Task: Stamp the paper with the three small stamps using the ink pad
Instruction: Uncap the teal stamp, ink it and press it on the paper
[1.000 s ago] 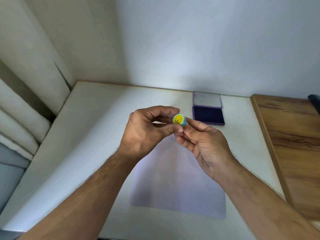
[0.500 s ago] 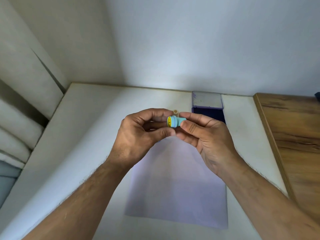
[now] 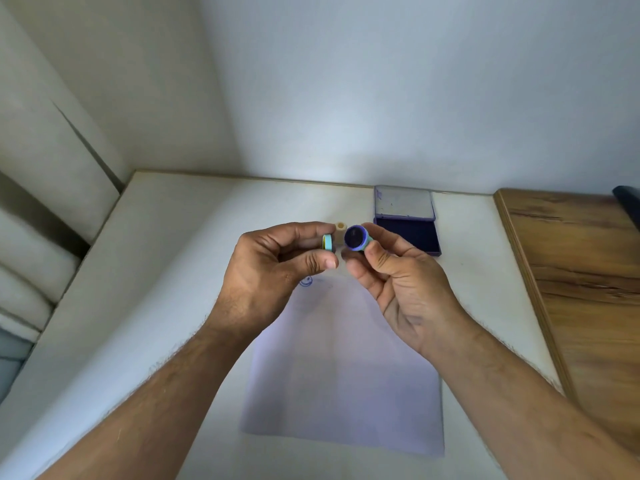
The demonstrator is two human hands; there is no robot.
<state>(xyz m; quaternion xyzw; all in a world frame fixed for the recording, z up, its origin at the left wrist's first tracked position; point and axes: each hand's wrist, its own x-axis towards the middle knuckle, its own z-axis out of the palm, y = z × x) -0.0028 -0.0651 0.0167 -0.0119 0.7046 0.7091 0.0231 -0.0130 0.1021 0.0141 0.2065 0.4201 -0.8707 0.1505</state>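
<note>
2 hands meet above the counter (image 3: 194, 237): our left hand (image 3: 273, 271) pinches the teal cap (image 3: 327, 243), our right hand (image 3: 398, 282) pinches the teal stamp (image 3: 357, 238), inked face toward us. Below lies the paper (image 3: 343, 375) bearing 1 blue mark (image 3: 306, 281); the open ink pad (image 3: 408, 233) sits behind, a cream stamp (image 3: 340, 230) beside it.

Left hand (image 3: 273, 268) pinches the cap (image 3: 327, 242); right hand (image 3: 401, 282) holds the stamp (image 3: 357, 238) above the paper (image 3: 343, 382).

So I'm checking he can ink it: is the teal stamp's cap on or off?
Off. The left hand holds the cap; the right hand holds the stamp, its dark face exposed.
</note>
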